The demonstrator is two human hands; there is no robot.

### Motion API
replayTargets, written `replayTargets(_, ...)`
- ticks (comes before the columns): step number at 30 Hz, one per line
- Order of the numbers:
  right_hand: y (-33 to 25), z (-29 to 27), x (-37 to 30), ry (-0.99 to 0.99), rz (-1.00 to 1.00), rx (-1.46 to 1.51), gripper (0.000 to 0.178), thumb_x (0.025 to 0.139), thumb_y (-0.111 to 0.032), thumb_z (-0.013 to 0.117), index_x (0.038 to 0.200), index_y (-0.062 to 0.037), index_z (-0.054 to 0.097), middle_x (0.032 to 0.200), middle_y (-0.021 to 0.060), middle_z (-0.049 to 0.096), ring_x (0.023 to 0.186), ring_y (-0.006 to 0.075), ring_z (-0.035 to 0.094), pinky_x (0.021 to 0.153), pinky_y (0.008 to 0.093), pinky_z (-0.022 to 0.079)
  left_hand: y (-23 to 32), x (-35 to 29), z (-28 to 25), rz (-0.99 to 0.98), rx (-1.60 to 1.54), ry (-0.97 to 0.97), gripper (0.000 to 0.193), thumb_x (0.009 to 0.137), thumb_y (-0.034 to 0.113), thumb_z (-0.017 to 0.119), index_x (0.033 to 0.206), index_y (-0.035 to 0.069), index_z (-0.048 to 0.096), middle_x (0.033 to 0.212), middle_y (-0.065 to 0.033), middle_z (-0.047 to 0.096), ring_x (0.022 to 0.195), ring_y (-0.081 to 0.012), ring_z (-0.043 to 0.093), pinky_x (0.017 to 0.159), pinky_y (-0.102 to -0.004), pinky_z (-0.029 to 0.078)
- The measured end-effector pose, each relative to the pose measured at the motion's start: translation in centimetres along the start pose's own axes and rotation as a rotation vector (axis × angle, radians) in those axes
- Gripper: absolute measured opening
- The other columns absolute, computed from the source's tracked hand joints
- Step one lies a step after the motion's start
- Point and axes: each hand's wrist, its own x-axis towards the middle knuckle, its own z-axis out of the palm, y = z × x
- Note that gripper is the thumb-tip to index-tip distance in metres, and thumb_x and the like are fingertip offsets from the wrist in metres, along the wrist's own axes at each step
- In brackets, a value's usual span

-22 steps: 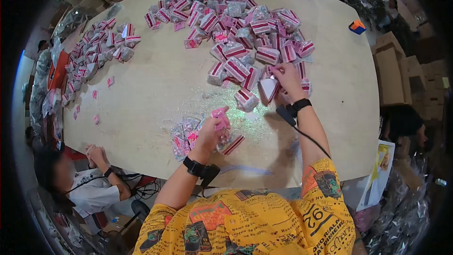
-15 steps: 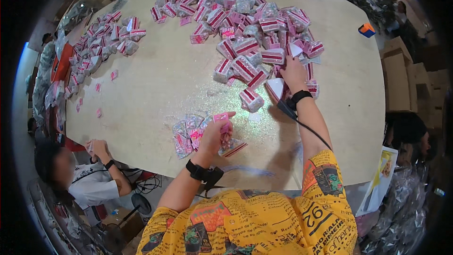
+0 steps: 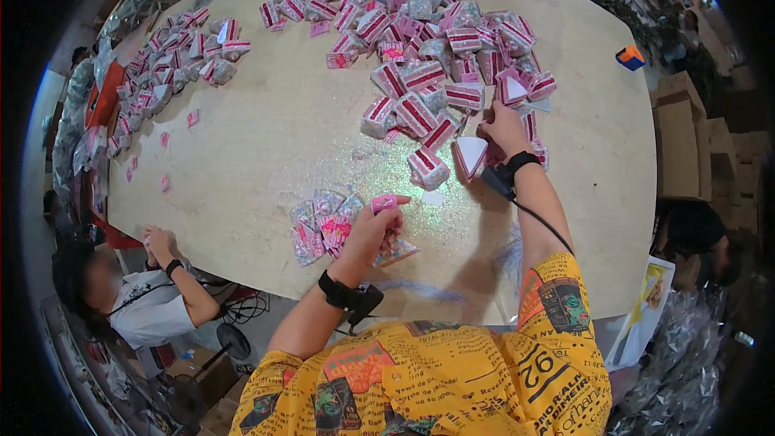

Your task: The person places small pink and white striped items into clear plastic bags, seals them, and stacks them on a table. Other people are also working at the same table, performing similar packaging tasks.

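My left hand [image 3: 375,234] is closed around a small stack of pink cards [image 3: 385,203], with its index finger stretched out to the right. Beside it lie several flat, fan-like wedge packets [image 3: 327,222] in pink and silver, and one more partly under the hand. My right hand [image 3: 506,131] reaches into the right side of a big heap of glittery cake-slice ornaments [image 3: 420,115]. Its fingers appear curled on the end of a pink slice with a white triangular face [image 3: 513,90]; the fingertips are partly hidden. Another white-faced slice [image 3: 470,155] rests just beside the wrist.
A second heap of slices [image 3: 182,56] lies at the left, with loose pink cards [image 3: 193,118] nearby. A white paper piece [image 3: 433,199] and scattered glitter lie between my hands. An orange-blue object [image 3: 630,57] sits at the far right. A co-worker [image 3: 149,299] sits at the left edge.
My right hand has drawn back slightly toward me, and the white-faced slice at its fingertips has shifted and tilted. The cards in my left hand are tipped differently.
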Motion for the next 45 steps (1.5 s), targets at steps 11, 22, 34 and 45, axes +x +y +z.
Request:
replayTargets(11,-1.6,-8.1,-2.5,0.347,0.041,0.182,0.015,0.069,-0.014,0.058,0.076,-0.0017,0.054,0.066,0.0187,0.058,0.064,0.0354,0.058,0.059,0.0409,0.045,-0.6,0.3,0.6,0.185,0.125,0.04,0.026,0.084,0.014,0.056,0.109,0.005,0.058,0.063,0.0026,0.048,0.051,-0.0051,0.041,0.045,-0.0183,0.033)
replayTargets(22,-14.5,-12.9,-13.6,-0.22,-0.769,0.388,0.019,0.067,-0.003,0.054,0.086,-0.0055,0.056,0.068,0.0089,0.057,0.063,0.0248,0.058,0.058,0.0339,0.045,4.1,-1.2,3.9,0.963,0.688,-0.165,0.049,0.074,0.011,0.073,0.117,0.002,0.052,0.105,-0.0037,0.059,0.084,-0.0098,0.054,0.071,-0.0239,0.044)
replayTargets(34,0.4,-1.3,-2.9,-0.163,0.047,-0.269,0.021,0.074,-0.016,0.06,0.09,-0.0018,0.063,0.093,0.0214,0.061,0.09,0.0336,0.06,0.077,0.0433,0.048,-0.4,-0.1,1.8,0.386,0.405,-0.346,0.026,0.086,0.004,0.05,0.11,0.0,0.057,0.096,-0.0017,0.059,0.087,-0.0082,0.052,0.078,-0.0231,0.042)
replayTargets(45,-4.5,-1.1,-0.8,-0.195,-0.424,-0.353,0.021,0.08,-0.012,0.049,0.097,-0.0054,0.059,0.089,0.0169,0.062,0.082,0.0351,0.059,0.07,0.0431,0.047,-0.7,0.6,0.7,0.383,0.314,-0.308,0.028,0.083,0.0,0.048,0.109,0.001,0.057,0.089,-0.0016,0.058,0.083,-0.0096,0.053,0.076,-0.0237,0.043)
